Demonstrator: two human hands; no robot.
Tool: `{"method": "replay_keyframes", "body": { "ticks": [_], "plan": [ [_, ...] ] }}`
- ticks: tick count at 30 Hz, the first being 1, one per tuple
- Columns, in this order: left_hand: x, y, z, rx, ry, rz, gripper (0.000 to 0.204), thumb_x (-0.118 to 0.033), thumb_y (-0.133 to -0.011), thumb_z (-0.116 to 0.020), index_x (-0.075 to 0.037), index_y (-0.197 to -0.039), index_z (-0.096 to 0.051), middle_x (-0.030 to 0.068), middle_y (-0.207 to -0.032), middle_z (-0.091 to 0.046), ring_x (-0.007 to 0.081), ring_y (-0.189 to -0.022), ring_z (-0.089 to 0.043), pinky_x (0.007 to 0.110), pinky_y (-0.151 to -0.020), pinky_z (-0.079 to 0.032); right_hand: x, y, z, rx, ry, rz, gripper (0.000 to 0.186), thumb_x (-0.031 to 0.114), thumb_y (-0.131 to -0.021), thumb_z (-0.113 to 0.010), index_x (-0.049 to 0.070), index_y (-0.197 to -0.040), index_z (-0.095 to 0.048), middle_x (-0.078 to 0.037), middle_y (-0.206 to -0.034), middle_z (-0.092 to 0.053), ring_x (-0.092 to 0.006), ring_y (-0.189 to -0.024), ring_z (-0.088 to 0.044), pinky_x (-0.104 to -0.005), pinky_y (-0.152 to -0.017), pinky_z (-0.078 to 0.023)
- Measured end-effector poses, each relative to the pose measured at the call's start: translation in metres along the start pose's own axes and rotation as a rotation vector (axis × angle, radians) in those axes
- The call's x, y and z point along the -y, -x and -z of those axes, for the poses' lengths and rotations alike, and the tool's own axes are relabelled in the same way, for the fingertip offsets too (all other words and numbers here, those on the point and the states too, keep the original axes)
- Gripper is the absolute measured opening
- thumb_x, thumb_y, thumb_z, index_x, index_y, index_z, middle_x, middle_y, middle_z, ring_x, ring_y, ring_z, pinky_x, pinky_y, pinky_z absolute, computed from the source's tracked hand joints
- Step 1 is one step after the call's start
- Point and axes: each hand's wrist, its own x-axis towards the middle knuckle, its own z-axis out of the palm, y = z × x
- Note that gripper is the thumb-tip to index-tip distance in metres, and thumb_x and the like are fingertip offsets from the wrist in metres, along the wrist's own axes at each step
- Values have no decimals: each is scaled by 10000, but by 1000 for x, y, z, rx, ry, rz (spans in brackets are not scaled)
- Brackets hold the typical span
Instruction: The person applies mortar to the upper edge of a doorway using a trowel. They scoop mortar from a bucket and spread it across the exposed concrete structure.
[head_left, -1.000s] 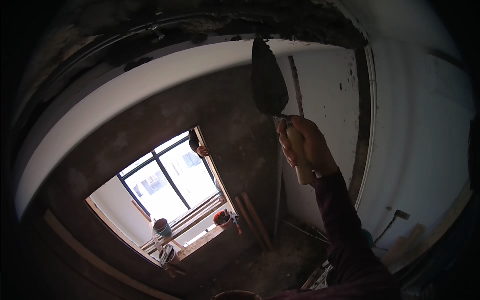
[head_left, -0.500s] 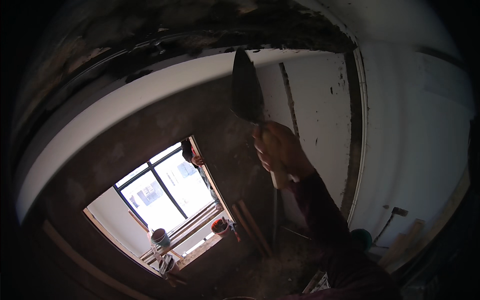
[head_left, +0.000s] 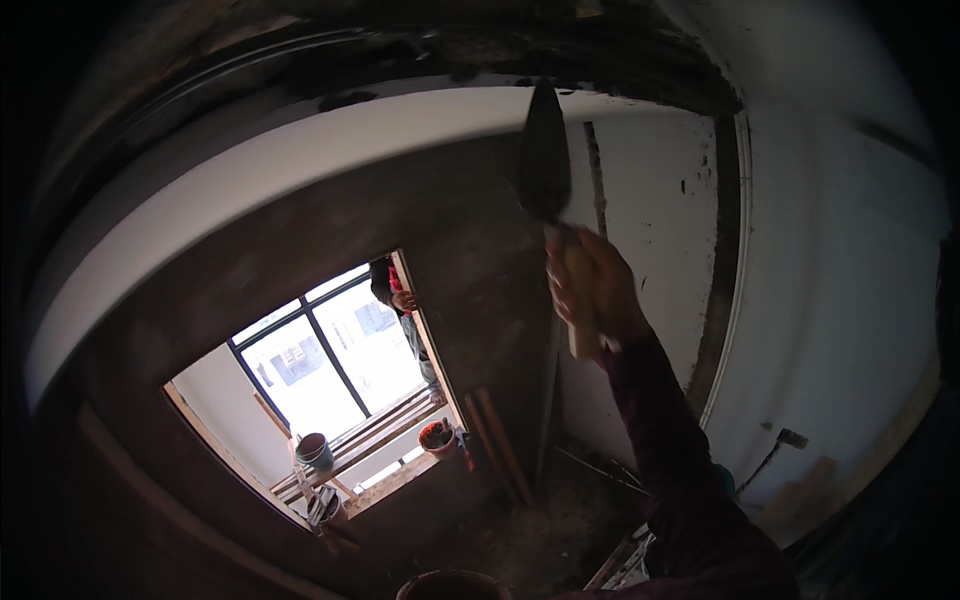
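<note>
Raised in front of me, my right hand is closed around the pale wooden handle of a trowel. The dark, leaf-shaped blade points upward. Its tip overlaps the lower edge of a dark, rough mortar-covered surface overhead; I cannot tell whether they touch. Below that surface runs a long white beam face, curved by the lens. A dark sleeve covers my right forearm. My left hand does not show.
Beyond a dark wall opening with a window, another person's hand rests at the frame. Buckets and a mortar-filled red bucket stand near planks. Timber boards lean on the wall. A bucket rim shows below.
My right hand and the trowel have shifted right and slightly up in the picture. The view has also turned a little, and a bucket rim now shows at the lower edge.
</note>
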Motion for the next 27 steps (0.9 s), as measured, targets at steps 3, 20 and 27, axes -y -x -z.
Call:
{"method": "replay_keyframes", "body": {
  "ticks": [3, 20, 27],
  "plan": [
    [13, 2, 6, -2, 5, 21, 262, -226, -933, -562, -21, -1095, -581, 91, -856, -588, 205, -708, -541, 347, -601, -465, -34, 75, 7, -106, 183, -261, 423, 451, -1006, -436, 56, -1018, -588, -35, -701, -583, -116, -500, -550, -263, -395, -445],
    [-17, -31, 4, 308, -737, -1005, 147, -50, -869, -604, 70, -951, -624, 240, -905, -580, 436, -801, -601, 482, -675, -510, -88, 249, 29, 716, 2012, -149, 150, 176, -737, -672, 162, -859, -585, -34, -879, -571, -215, -796, -643, -393, -637, -537],
    [-45, 4, -2, 551, -481, -825, 123, -11, -917, -600, 18, -1035, -584, 182, -962, -557, 294, -837, -603, 392, -694, -497, -83, 269, -5, 919, 1937, -336, 180, 235, -810, -708, 112, -850, -582, -49, -760, -622, -210, -711, -686, -336, -596, -539]
  ]
}}
